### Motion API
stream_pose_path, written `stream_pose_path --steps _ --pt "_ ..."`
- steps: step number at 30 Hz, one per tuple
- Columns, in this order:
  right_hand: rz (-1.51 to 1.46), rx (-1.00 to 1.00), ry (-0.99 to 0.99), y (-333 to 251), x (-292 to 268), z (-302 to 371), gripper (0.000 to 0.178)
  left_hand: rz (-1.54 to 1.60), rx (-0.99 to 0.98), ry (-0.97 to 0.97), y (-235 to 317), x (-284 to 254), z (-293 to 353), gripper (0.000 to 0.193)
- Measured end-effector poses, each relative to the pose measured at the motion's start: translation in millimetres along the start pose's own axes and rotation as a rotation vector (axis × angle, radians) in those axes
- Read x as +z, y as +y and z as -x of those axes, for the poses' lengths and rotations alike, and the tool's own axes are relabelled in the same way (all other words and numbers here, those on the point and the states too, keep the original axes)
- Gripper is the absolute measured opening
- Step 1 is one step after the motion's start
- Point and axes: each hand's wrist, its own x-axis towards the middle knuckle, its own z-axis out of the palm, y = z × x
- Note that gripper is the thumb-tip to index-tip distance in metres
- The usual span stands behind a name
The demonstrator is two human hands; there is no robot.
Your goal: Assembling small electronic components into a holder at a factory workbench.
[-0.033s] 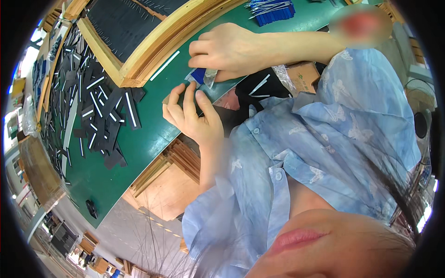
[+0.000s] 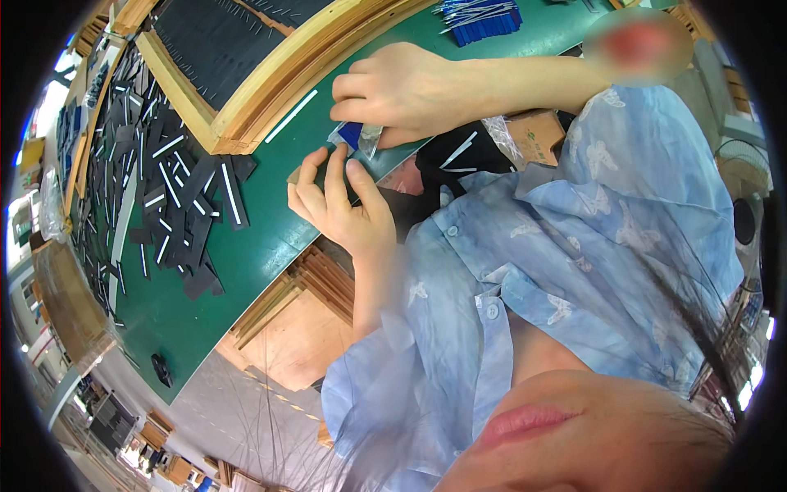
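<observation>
My right hand (image 2: 402, 92) is closed, its fingers curled over a small flat blue piece with clear plastic film (image 2: 350, 134) at the green table's edge. Part of the piece is hidden under those fingers. Just below it is my left hand (image 2: 340, 205), palm up, with bent fingers standing apart. Its index fingertip reaches the lower end of the piece, and its thumb points up beside it. Near my fingers a thin white strip (image 2: 291, 116) lies on the green table (image 2: 254, 246).
A wooden frame (image 2: 234, 111) with a dark panel stands beyond my hands. To the left spreads a heap of black pieces with white strips (image 2: 184, 197). Blue pieces with white strips (image 2: 482, 20) lie at the far right. Black cloth (image 2: 451, 164) hangs by the near edge, and black snips (image 2: 161, 371) lie lower left.
My right hand has shifted very slightly left. The left hand and the blue piece look the same.
</observation>
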Motion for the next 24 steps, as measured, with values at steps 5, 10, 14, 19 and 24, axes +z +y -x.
stream_pose_path --steps 5,10,14,19,24 --pt "0.031 -0.009 -0.07 -2.1 11.6 -8.9 0.043 -0.082 0.001 -0.004 -1.9 -1.9 -2.2 0.019" --pt "0.033 -0.023 -0.067 -2.7 11.1 -8.5 0.043 -0.077 0.012 -0.055 -2.7 -1.1 -3.1 0.02" --pt "0.015 -0.023 -0.051 -2.7 12.2 -7.7 0.044 -0.05 0.01 -0.021 -5.4 -5.0 0.4 0.023" --pt "0.012 -0.035 -0.023 -1.9 13.1 -7.2 0.033 -0.136 -0.055 -0.046 2.5 -3.9 -3.9 0.031" --pt "0.003 -0.011 -0.041 -2.7 14.7 -4.7 0.044 -0.119 -0.116 -0.181 4.1 -2.3 -7.8 0.032"
